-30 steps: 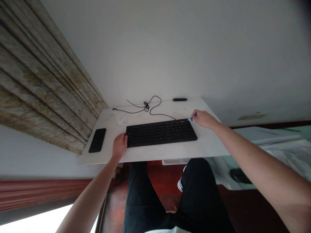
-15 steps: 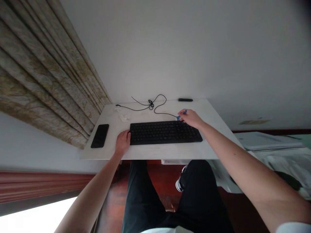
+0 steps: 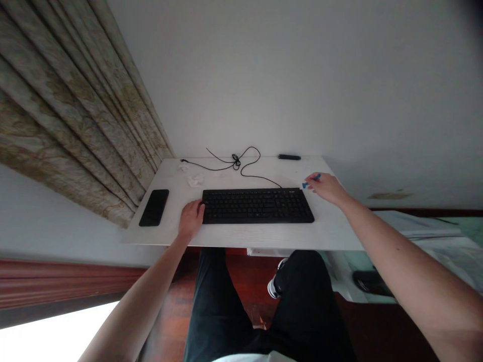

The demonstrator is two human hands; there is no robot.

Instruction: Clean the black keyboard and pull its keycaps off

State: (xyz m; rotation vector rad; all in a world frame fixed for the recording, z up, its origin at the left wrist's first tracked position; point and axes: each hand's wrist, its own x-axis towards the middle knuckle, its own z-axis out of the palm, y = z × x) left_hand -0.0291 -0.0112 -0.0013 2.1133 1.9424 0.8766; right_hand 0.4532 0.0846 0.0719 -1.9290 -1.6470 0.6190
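A black keyboard point(image 3: 256, 206) lies flat on the white table point(image 3: 234, 235). At its left end, my left hand point(image 3: 191, 217) is closed against the edge, thumb side touching the keyboard. My right hand point(image 3: 326, 187) pinches a small blue brush point(image 3: 305, 185) with what looks like a pale tip, just off the keyboard's top right corner. The handle shows above my fingers; its middle is hidden by them. From the keyboard's back edge, a black cable point(image 3: 236, 161) runs in loops to the rear of the table, tied in a bunch.
On the left lies a black phone point(image 3: 154, 207). Crumpled white tissue point(image 3: 195, 180) is behind the keyboard, and a dark slim object point(image 3: 289, 157) rests along the back edge. A patterned curtain point(image 3: 75, 110) hangs at the left, and a wall point(image 3: 241, 75) rises behind the table.
My right hand has moved right with the brush, from over the keyboard's upper right keys to beyond its top right corner. My left hand stays at the left end.
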